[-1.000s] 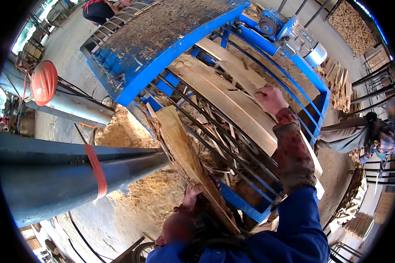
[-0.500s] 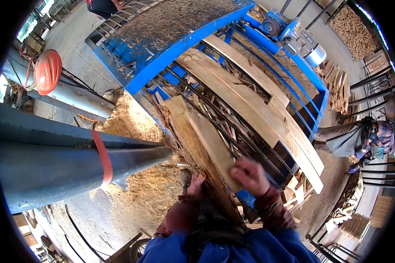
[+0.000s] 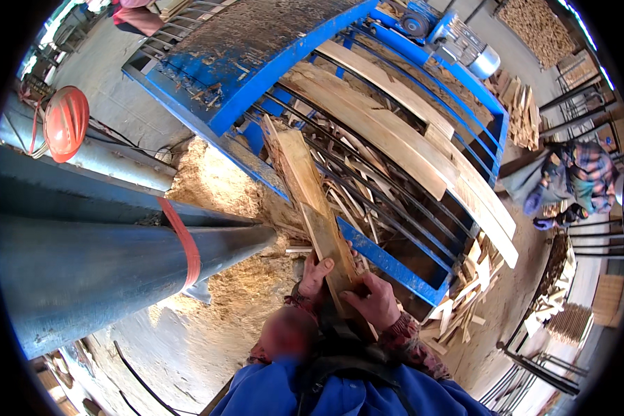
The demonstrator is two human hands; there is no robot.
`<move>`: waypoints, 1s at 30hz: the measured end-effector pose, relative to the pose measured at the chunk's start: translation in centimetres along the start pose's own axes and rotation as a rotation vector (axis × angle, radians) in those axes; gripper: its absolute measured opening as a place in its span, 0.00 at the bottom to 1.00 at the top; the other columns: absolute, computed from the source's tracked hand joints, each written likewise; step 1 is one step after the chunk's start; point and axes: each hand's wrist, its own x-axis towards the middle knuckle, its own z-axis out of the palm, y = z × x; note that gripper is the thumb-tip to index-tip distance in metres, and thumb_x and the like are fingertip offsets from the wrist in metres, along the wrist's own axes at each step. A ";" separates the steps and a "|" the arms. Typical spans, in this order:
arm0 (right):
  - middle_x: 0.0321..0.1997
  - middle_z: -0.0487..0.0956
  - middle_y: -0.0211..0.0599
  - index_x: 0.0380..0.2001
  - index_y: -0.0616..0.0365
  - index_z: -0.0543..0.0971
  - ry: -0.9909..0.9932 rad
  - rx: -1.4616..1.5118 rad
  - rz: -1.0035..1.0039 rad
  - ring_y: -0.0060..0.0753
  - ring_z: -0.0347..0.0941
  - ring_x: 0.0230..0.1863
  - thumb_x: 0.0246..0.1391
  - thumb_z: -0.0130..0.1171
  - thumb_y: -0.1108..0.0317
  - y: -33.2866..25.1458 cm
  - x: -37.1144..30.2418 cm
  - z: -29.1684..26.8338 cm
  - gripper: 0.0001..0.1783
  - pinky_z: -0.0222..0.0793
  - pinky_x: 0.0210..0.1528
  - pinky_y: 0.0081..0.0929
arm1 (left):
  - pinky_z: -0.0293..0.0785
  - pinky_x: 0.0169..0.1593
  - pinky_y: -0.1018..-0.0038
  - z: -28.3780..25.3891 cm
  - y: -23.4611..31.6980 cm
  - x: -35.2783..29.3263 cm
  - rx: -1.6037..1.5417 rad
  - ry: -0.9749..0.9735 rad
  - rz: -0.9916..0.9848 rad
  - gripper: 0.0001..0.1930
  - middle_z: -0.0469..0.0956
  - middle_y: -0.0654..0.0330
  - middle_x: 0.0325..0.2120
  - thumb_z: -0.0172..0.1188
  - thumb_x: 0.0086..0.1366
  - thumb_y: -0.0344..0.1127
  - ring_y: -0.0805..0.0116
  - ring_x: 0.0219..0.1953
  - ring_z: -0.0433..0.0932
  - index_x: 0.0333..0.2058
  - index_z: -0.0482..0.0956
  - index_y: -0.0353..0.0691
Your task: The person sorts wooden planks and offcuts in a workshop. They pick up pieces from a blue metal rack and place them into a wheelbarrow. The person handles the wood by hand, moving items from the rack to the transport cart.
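Sawdust [image 3: 211, 177] lies on the floor [image 3: 236, 353] beside a blue frame [image 3: 395, 267]. Left hand [image 3: 314, 277] and right hand [image 3: 376, 299] are clamped on two overlapping boards [image 3: 324, 239] from opposite sides, thumbs [image 3: 326, 265] on top, probably to stop them slipping apart. Both forearms [image 3: 419, 347] angle inward, near the body. Beyond, other boards [image 3: 395, 142] lie along the frame's bars [image 3: 383, 206], which seem to support them.

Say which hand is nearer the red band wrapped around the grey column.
Left. The left hand is right of the red band; the right hand is farther right.
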 end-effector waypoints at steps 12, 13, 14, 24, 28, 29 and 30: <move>0.35 0.79 0.41 0.41 0.62 0.78 -0.092 0.137 -0.200 0.40 0.76 0.31 0.55 0.66 0.55 2.6 0.7 1.4 0.21 0.72 0.36 0.31 | 0.80 0.44 0.65 -2.4 3.2 0.6 0.266 0.145 0.021 0.32 0.80 0.48 0.39 0.65 0.54 0.46 0.58 0.38 0.81 0.52 0.70 0.30; 0.34 0.78 0.42 0.40 0.62 0.78 -0.125 0.136 -0.180 0.42 0.76 0.32 0.55 0.66 0.55 3.1 0.5 1.2 0.20 0.72 0.35 0.32 | 0.79 0.43 0.67 -2.7 3.6 0.3 0.330 0.181 0.030 0.31 0.80 0.51 0.39 0.66 0.54 0.46 0.60 0.38 0.80 0.52 0.71 0.30; 0.33 0.77 0.42 0.38 0.62 0.78 -0.157 0.132 -0.164 0.44 0.76 0.33 0.55 0.65 0.56 3.5 0.4 1.0 0.19 0.72 0.35 0.34 | 0.77 0.43 0.69 -2.8 4.1 0.0 0.394 0.214 0.041 0.31 0.80 0.53 0.38 0.66 0.54 0.46 0.63 0.38 0.80 0.51 0.72 0.30; 0.26 0.76 0.39 0.32 0.61 0.78 -0.372 0.097 -0.020 0.32 0.75 0.27 0.54 0.65 0.67 12.9 -3.4 0.5 0.09 0.70 0.31 0.29 | 0.69 0.54 0.73 -4.2 2.8 -12.3 0.629 0.264 -0.092 0.48 0.75 0.60 0.46 0.78 0.42 0.48 0.70 0.48 0.72 0.58 0.67 0.28; 0.29 0.80 0.34 0.37 0.63 0.79 -0.520 -0.001 -0.113 0.18 0.75 0.32 0.55 0.64 0.73 15.5 -3.5 1.3 0.08 0.71 0.33 0.20 | 0.67 0.56 0.71 -6.6 -0.6 -20.7 0.716 0.384 -0.199 0.50 0.74 0.60 0.48 0.79 0.40 0.49 0.69 0.50 0.71 0.59 0.67 0.31; 0.28 0.79 0.36 0.35 0.63 0.79 -0.499 0.028 -0.089 0.21 0.75 0.30 0.55 0.64 0.71 17.0 -3.8 1.9 0.08 0.71 0.33 0.22 | 0.67 0.56 0.71 -6.5 -1.0 -22.6 0.692 0.385 -0.225 0.49 0.74 0.59 0.48 0.79 0.40 0.49 0.68 0.50 0.71 0.59 0.67 0.31; 0.27 0.78 0.37 0.34 0.63 0.78 -0.488 0.061 -0.067 0.23 0.75 0.29 0.55 0.64 0.69 20.3 -4.1 2.6 0.08 0.71 0.32 0.24 | 0.66 0.57 0.70 -5.9 -1.6 -24.2 0.665 0.397 -0.247 0.48 0.74 0.59 0.48 0.78 0.41 0.50 0.68 0.50 0.71 0.59 0.67 0.31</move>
